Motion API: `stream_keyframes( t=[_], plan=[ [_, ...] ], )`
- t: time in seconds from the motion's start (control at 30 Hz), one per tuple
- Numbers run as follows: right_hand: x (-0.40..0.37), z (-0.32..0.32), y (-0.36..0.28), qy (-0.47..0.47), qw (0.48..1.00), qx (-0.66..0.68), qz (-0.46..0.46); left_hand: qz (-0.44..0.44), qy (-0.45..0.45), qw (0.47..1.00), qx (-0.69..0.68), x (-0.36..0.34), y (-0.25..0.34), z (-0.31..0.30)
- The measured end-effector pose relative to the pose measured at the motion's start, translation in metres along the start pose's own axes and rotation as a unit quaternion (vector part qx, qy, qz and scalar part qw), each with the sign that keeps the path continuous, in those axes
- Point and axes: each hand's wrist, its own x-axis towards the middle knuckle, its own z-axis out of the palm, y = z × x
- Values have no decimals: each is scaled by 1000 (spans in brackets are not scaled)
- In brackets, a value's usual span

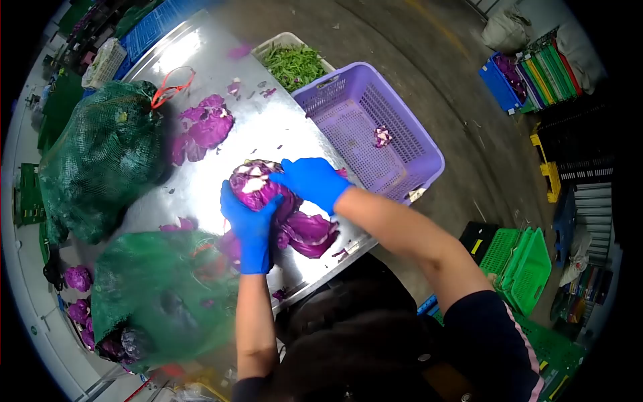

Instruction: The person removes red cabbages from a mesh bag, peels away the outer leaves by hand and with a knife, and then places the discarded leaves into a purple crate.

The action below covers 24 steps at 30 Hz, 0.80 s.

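Note:
A red cabbage (254,184) with its pale cut base turned up is between my two hands, above the metal table (268,130). My left hand (248,221), in a blue glove, grips it from the near left side, thumb and fingers apart around it. My right hand (311,182), also blue-gloved, has its fingers curled on the right edge near the base; whether a small tool is inside is hidden. Loose purple leaves (309,234) lie just below the cabbage. More peeled leaves (206,124) rest on the table beyond it.
A full green mesh sack (107,154) stands at left, with another green mesh bag (161,295) nearer me. A purple crate (368,120) holding one small cut piece (382,137) stands beyond the table's right edge. Behind it is a basket of green leaves (291,67).

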Motion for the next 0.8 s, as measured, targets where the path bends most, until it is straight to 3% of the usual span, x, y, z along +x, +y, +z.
stream_keyframes(
  t=[0.03, 0.1, 0.2, 0.3, 0.33, 0.43, 0.47, 0.6, 0.63, 0.67, 0.8],
  plan=[
    [-16, -7, -15, 9, 1000, 7, 27, 27, 10, 999, -26, -2, -13, 3],
    [-35, -18, -33, 15, 1000, 23, 16, 2, -4, 999, 42, 2, -8, -1],
    [-17, -20, -33, 30, 999, 15, 25, -5, -20, 998, 60, -4, 3, -5],
    [10, -3, -23, 50, 998, -12, -24, 51, -10, 996, 69, -15, 4, -2],
    [15, -10, -29, 16, 999, -29, -11, 26, -9, 998, 55, -16, 6, -4],
    [34, 2, -18, 44, 997, -52, -32, 17, -7, 996, 92, -7, 1, 3],
    [38, -2, -16, 10, 1000, -22, -14, 21, 1, 995, 95, -5, 2, 7],
    [66, 10, 4, 72, 996, 12, 51, -8, 11, 996, 89, -16, 7, 10],
    [72, 8, 13, 18, 997, -41, 70, 45, 22, 995, 81, -30, -5, 9],
    [67, 32, 22, 32, 996, -14, 88, 74, 21, 995, 67, -48, -15, 3],
    [65, 56, 32, 12, 994, 72, 82, 52, 26, 990, -126, -74, -46, -25]
  ],
)
